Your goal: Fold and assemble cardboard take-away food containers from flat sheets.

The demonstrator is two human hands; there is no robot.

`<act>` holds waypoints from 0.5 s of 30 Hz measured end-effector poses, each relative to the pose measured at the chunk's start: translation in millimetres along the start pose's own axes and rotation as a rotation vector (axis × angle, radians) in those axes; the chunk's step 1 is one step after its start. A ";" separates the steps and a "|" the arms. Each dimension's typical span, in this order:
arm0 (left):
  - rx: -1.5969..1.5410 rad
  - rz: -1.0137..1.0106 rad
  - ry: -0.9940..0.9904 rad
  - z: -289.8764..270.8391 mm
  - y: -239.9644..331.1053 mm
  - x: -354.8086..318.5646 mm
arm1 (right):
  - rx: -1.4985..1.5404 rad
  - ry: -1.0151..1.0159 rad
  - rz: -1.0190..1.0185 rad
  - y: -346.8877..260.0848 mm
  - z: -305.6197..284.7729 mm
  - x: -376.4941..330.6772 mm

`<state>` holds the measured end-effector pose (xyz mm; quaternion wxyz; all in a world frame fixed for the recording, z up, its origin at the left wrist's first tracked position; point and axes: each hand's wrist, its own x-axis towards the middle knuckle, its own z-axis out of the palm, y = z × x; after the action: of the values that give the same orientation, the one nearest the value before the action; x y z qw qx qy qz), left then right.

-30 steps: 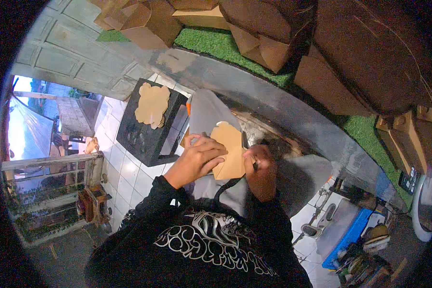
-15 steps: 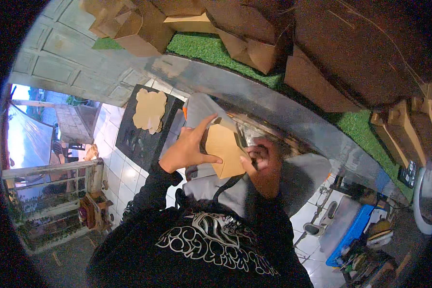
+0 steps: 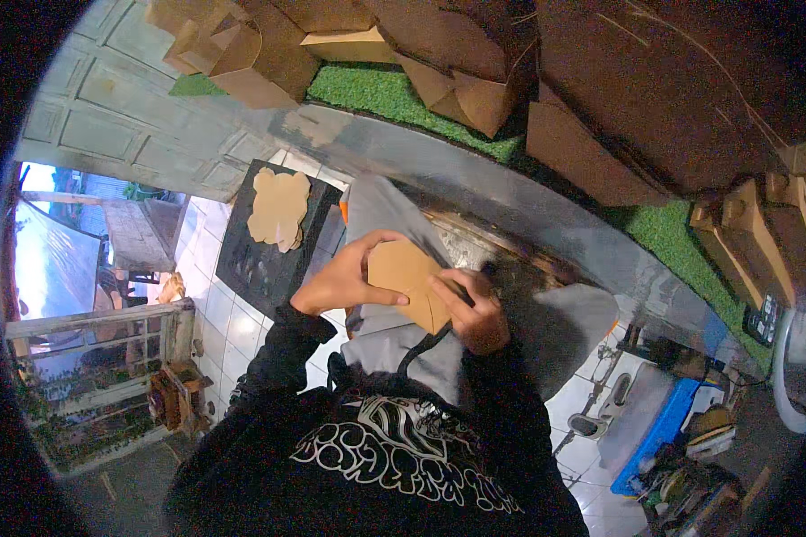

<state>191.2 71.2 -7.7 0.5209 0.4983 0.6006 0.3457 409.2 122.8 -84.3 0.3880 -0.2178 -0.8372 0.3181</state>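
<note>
A small folded piece of tan cardboard (image 3: 401, 273), many-sided like a little box, is held up over my lap. My left hand (image 3: 349, 277) grips its left side, thumb across the near face and fingers round the far edge. On the right side, my right hand (image 3: 473, 309) presses fingers against the face near the edge. Its thumb side and whatever lies under the cardboard are hidden. Further left, a stack of wavy-edged cardboard cutouts (image 3: 278, 208) lies on a black board (image 3: 258, 259).
Ahead, a grey ledge (image 3: 376, 143) carries green artificial turf (image 3: 367, 94) and large brown cardboard forms (image 3: 600, 80). A blue-edged container (image 3: 658, 438) stands on the white tiles at right, beside cluttered items. A wooden railing (image 3: 90, 313) is at left.
My right hand has come from beside the cardboard onto its face, fingers now lying over it. The cardboard has shifted slightly left and tilted, and my left index finger has folded in.
</note>
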 end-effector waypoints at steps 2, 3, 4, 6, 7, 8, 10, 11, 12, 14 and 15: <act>-0.148 -0.143 -0.082 -2.7 7.6 -2.7 | -0.098 -0.112 -0.076 -3.0 -6.6 1.0; -0.141 -0.153 -0.074 -4.5 10.5 -3.3 | -0.100 -0.120 -0.074 -5.3 -8.2 1.6; -0.150 -0.202 -0.133 -6.6 12.8 -3.6 | -0.139 -0.135 -0.076 -7.9 -9.3 1.8; -0.160 -0.250 -0.193 -7.5 14.9 -5.2 | -0.180 -0.150 -0.077 -13.0 -10.0 2.3; -0.188 -0.244 -0.176 -7.4 15.0 -6.3 | -0.213 -0.187 -0.061 -15.7 -10.1 2.5; -0.227 -0.223 -0.172 -7.3 14.8 -6.8 | -0.241 -0.211 -0.058 -18.0 -10.2 3.0; -0.230 -0.228 -0.169 -7.3 13.7 -7.4 | -0.237 -0.215 -0.043 -22.7 -10.5 4.8; -0.241 -0.218 -0.179 -7.2 13.2 -7.7 | -0.228 -0.203 -0.034 -25.3 -11.1 5.7; -0.240 -0.218 -0.177 -7.5 12.8 -8.2 | -0.225 -0.204 -0.042 -28.2 -11.7 6.5; -0.261 -0.256 -0.201 -7.8 12.3 -8.3 | -0.223 -0.217 0.015 -34.1 -13.6 7.4; -0.260 -0.256 -0.203 -8.1 12.4 -8.4 | -0.232 -0.223 0.025 -36.3 -14.3 8.0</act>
<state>185.9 67.2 8.0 0.6786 0.3786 0.5537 0.2993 411.4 107.4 -47.7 0.2609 -0.2349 -0.9033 0.2466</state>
